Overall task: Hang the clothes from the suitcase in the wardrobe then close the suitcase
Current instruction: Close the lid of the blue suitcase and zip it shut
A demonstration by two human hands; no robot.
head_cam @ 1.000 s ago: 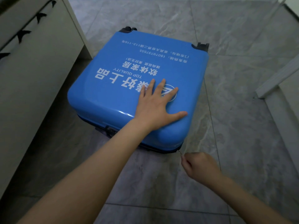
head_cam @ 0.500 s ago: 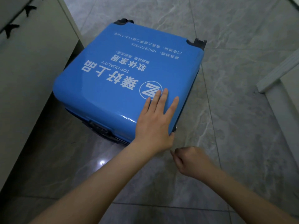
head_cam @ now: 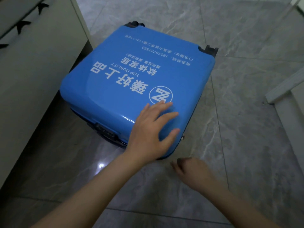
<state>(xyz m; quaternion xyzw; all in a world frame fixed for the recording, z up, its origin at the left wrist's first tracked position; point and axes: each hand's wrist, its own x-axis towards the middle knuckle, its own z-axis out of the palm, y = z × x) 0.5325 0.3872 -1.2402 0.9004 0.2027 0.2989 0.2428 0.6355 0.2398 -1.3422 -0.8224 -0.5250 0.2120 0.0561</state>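
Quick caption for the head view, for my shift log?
Left hand pressing flat on the closed blue suitcase on the floor; right hand curled beside its near corner.

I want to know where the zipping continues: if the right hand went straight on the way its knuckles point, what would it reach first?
Most likely the near corner of the blue suitcase: the right hand points up-left at its lower edge, under the left hand. The depth is unclear.

Left hand: is spreading its fingers wider over the near corner of the glossy blue hard-shell suitcase.
Right hand: is drifting lower right in the frame, away from the corner.
Suitcase: is sitting turned, combination lock now showing.
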